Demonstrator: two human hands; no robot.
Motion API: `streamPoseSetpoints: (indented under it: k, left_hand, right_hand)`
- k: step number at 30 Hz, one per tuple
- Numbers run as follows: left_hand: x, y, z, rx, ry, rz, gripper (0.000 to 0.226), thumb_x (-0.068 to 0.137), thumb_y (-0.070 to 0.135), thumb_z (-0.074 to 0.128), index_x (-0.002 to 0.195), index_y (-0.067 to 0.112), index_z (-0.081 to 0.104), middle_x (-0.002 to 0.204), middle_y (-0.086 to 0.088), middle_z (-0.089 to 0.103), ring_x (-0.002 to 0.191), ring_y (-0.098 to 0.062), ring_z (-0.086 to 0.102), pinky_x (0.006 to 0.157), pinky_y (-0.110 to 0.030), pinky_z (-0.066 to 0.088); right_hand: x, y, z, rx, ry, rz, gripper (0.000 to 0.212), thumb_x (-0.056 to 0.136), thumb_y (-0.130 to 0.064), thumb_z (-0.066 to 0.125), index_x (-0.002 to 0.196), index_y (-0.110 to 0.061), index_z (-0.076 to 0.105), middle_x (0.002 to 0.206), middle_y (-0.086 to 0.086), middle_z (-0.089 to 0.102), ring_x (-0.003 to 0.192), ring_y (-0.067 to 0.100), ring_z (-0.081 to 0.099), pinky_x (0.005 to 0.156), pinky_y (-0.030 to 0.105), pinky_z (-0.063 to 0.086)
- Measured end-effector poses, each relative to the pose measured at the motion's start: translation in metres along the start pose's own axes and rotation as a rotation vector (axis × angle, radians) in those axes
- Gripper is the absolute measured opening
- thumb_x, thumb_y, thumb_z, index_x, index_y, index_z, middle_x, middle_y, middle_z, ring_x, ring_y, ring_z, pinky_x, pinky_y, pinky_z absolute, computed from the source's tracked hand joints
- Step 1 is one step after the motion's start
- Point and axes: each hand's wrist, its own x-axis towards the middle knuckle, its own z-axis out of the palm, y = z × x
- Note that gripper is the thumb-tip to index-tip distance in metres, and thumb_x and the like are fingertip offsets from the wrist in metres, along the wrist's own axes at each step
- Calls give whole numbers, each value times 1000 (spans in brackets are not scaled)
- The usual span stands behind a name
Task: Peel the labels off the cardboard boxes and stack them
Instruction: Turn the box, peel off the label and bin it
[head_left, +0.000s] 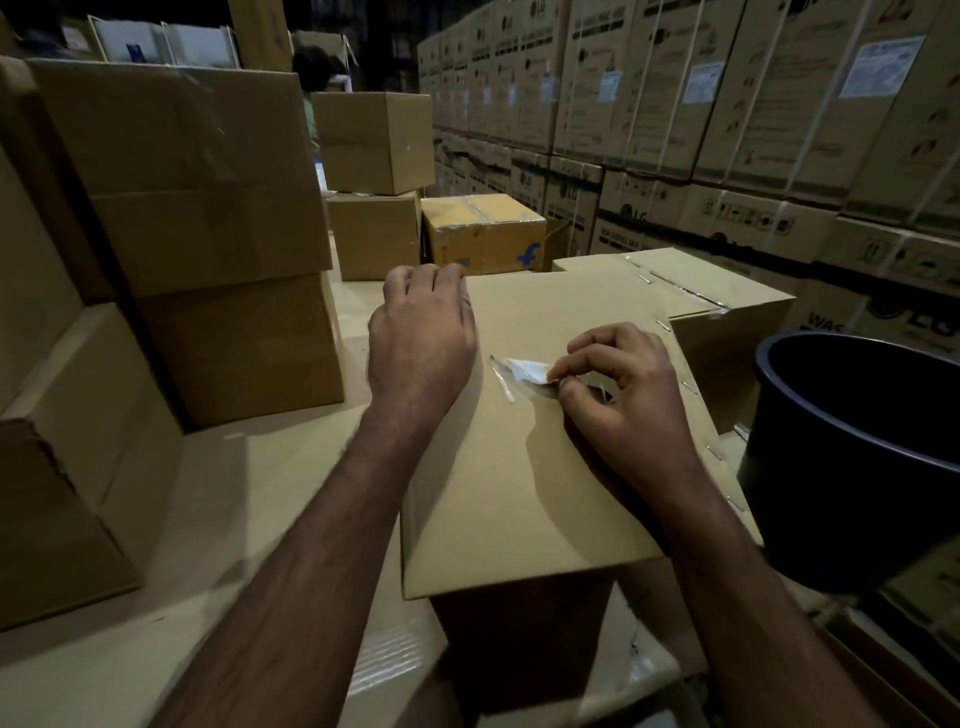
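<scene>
A plain cardboard box (530, 493) stands in front of me with its broad top face tilted toward the camera. My left hand (421, 343) grips the box's far left corner, fingers curled over the edge. My right hand (623, 395) pinches a small white label scrap (527, 370) with a strip of clear tape trailing from it, partly lifted off the box's top face. Stapled seams run along the box's right edge.
A dark round bin (852, 457) stands at the right. Stacked plain boxes (208, 208) rise at the left. Smaller boxes (374, 140) and a yellow taped box (483, 234) sit behind. A wall of printed cartons (727, 130) fills the right background.
</scene>
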Motion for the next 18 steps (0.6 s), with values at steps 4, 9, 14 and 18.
streamPoseSetpoints:
  k: [4,9,14,18]
  left_hand:
    - [0,0,-1,-5,-4,-5,41,107,32,33,145,21,44,143,-2,50,135,-22,36,101,-40,42]
    - [-1,0,-2,-21,1,-4,41,107,32,33,145,21,44,144,-2,50,137,-23,36,102,-42,41]
    - [-1,1,-2,-32,-1,-3,41,106,33,33,144,21,45,143,-2,50,136,-23,36,102,-43,42]
    - [-2,1,-3,-18,4,0,42,106,32,34,144,20,46,142,-3,51,136,-23,37,101,-42,42]
  right_hand:
    - [-1,-1,-1,28,-1,-8,11,76,-21,61,77,-20,72,99,-6,58,106,14,47,79,1,32]
    - [-2,-2,0,31,4,-4,9,75,-20,58,71,-22,66,95,-6,57,103,12,47,76,4,33]
    - [-3,1,1,51,35,-3,12,75,-16,55,68,-16,65,92,-4,58,100,14,48,74,4,33]
    - [-5,2,1,112,66,-2,13,73,-11,54,65,-13,63,88,-4,58,98,15,51,75,19,41]
